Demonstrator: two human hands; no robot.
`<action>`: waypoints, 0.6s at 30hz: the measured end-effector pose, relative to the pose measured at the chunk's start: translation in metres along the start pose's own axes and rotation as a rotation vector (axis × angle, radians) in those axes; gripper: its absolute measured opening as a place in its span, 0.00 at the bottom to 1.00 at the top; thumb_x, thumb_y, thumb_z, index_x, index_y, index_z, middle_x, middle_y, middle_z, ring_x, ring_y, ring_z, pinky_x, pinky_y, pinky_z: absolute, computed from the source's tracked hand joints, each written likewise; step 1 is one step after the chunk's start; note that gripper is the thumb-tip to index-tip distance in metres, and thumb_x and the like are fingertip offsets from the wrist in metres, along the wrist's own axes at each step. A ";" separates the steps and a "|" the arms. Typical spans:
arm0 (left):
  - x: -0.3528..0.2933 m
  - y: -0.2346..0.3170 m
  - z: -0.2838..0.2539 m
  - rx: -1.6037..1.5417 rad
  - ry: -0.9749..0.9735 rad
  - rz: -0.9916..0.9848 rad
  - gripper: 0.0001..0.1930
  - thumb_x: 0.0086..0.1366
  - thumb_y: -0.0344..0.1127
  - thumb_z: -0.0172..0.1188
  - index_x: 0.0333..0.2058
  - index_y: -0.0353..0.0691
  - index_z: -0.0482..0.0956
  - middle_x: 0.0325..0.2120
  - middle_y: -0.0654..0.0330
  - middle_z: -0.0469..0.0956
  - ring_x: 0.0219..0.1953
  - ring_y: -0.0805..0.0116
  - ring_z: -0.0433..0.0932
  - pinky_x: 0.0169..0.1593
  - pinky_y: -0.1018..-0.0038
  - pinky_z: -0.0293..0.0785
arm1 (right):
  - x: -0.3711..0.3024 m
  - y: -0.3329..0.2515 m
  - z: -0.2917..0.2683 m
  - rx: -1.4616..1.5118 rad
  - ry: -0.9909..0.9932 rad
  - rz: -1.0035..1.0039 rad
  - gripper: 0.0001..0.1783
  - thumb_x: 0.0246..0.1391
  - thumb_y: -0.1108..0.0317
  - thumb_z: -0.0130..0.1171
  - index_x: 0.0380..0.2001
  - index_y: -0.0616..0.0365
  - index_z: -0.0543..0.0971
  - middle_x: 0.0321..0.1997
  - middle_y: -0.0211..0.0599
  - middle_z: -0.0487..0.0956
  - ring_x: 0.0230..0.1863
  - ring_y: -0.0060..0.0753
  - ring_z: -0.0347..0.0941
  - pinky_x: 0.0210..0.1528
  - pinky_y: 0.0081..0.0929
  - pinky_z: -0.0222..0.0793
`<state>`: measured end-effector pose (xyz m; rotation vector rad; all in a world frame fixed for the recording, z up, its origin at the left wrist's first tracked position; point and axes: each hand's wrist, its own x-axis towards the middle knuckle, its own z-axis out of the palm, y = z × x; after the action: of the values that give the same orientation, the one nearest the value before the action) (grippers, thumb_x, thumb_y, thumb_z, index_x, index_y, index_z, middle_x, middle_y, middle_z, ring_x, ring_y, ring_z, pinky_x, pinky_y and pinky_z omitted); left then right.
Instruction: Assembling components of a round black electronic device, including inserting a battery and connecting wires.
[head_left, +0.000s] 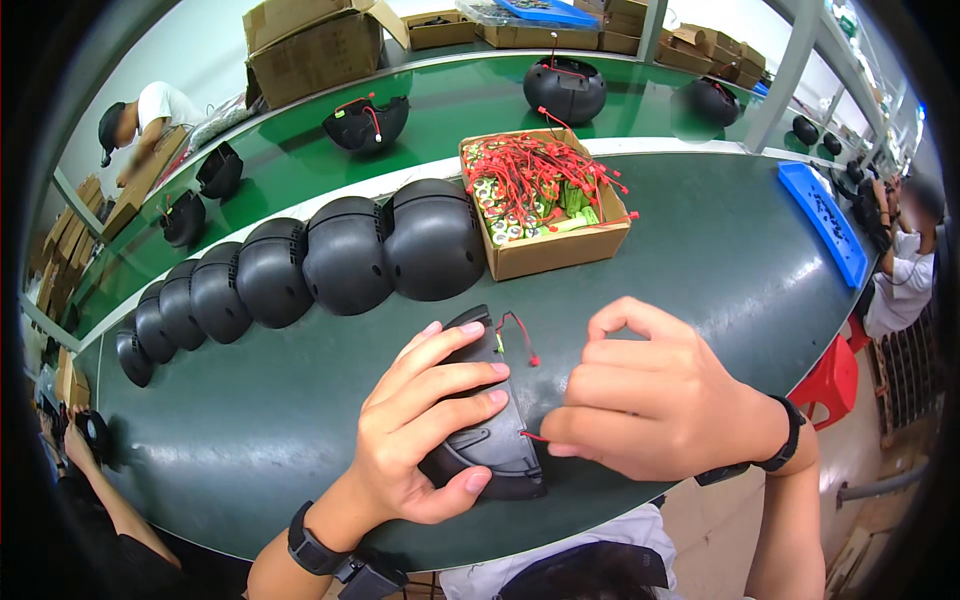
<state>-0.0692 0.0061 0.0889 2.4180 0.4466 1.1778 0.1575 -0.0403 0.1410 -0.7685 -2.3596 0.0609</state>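
A curved black plastic shell (505,460) stands on the green table in front of me, its grey inner side turned toward the right. My left hand (425,420) grips it, fingers laid across the top and thumb along the near side. A red wire (534,437) comes out of the shell's inner side. My right hand (645,400) is closed, pinching the free end of this wire between thumb and fingers; the tip is hidden. From the shell's far end loops another thin red wire ending in a small red connector (533,361), hanging loose between the hands.
Several black shells (345,255) form a row at the left. A cardboard box (555,258) holds green battery packs with red leads. Beyond runs a green conveyor (455,105) carrying shells. A blue tray (825,225) lies far right, near a red stool (832,380). Other people work around.
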 end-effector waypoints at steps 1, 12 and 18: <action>0.000 0.002 0.000 0.009 -0.011 -0.006 0.24 0.58 0.53 0.53 0.36 0.34 0.82 0.40 0.46 0.80 0.54 0.40 0.72 0.60 0.45 0.60 | 0.006 0.000 -0.001 -0.086 -0.015 -0.065 0.07 0.40 0.67 0.64 0.21 0.55 0.75 0.21 0.26 0.64 0.24 0.26 0.65 0.39 0.32 0.67; 0.002 0.026 0.002 0.042 -0.035 -0.059 0.18 0.50 0.36 0.62 0.40 0.34 0.80 0.43 0.49 0.77 0.56 0.39 0.71 0.58 0.45 0.62 | 0.045 -0.015 0.007 0.010 0.151 -0.183 0.06 0.32 0.65 0.60 0.15 0.52 0.73 0.18 0.22 0.64 0.24 0.25 0.65 0.32 0.27 0.67; -0.001 0.028 0.006 0.056 -0.034 -0.141 0.11 0.52 0.29 0.55 0.34 0.36 0.82 0.39 0.53 0.79 0.55 0.44 0.73 0.59 0.46 0.61 | 0.026 0.009 -0.009 0.263 0.140 -0.004 0.24 0.35 0.61 0.75 0.40 0.58 0.83 0.35 0.28 0.82 0.39 0.36 0.79 0.36 0.28 0.70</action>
<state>-0.0623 -0.0201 0.0992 2.4051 0.6356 1.0766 0.1515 -0.0203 0.1608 -0.6188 -2.1651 0.2994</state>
